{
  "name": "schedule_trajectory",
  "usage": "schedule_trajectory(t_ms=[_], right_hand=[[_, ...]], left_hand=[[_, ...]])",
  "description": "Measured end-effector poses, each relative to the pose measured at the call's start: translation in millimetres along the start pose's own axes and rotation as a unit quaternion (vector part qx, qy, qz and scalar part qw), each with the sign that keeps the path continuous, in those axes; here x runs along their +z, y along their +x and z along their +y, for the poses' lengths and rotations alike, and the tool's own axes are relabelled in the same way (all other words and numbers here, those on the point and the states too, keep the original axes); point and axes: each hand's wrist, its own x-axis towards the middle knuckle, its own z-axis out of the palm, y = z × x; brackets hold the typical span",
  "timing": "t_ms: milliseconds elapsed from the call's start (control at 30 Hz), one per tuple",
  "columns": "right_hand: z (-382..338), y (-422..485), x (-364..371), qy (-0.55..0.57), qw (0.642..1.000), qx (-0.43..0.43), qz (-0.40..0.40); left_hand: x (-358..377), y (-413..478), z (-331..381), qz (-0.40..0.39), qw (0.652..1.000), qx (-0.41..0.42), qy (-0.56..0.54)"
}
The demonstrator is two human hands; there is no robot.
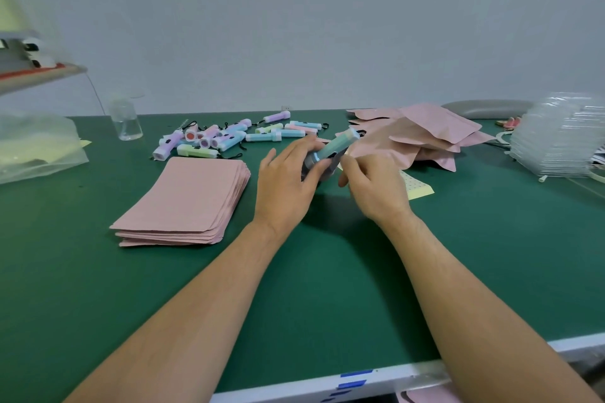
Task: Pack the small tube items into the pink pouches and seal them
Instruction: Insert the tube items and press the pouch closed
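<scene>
Tube [337, 144] held above the counter [327, 288], its long axis running near-left to far-right. Left grip [288, 180] clenched round its near end; right grip [373, 186] pinched it just beside. Pouch stack [183, 199] lay leftward, nearer the left grip, likely the next reach.

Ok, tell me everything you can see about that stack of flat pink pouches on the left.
The stack of pink pouches is a neat pile of flat, matte, rectangular bags, several deep, with edges fanned slightly along the near and right sides. They look empty. It lies flat on the green table, just in front of the loose tubes and to the left of the left hand, which does not touch it.
</scene>
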Motion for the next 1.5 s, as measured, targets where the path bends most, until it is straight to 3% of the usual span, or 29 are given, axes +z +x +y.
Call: schedule_trajectory(t_ms=[100,167,433,700,867,1100,1300,1400,1500], right_hand=[[-5,0,-4,0.038,0.987,-0.007,0.153],[-6,2,-6,0.095,0.974,-0.012,0.206],[-7,2,3,0.111,0.984,-0.063,0.121],[-10,3,5,0.052,0.971,-0.114,0.203],[-9,5,5,0.056,0.974,-0.126,0.182],[-2,6,4,-0.016,0.963,-0.242,0.117],[-4,8,-2,-0.033,0.942,-0.285,0.172],[-4,7,-1,-0.051,0.944,-0.299,0.133],[-4,3,0,-0.111,0.956,-0.259,0.078]], left_hand=[[2,-2,2,0.014,1.0,-0.01,0.01],[2,-2,3,0.02,1.0,-0.013,0.012],[2,-2,5,0.015,0.999,-0.03,0.016],[3,-3,8,0.009,0.999,-0.021,0.038],[2,-1,11,0.002,0.998,-0.016,0.057],[-4,0,15,0.009,0.997,-0.021,0.075],[-6,2,16,-0.016,0.999,-0.007,0.049],[-6,2,19,-0.002,0.999,0.006,0.032],[-5,2,21,-0.021,1.0,0.01,0.015]])
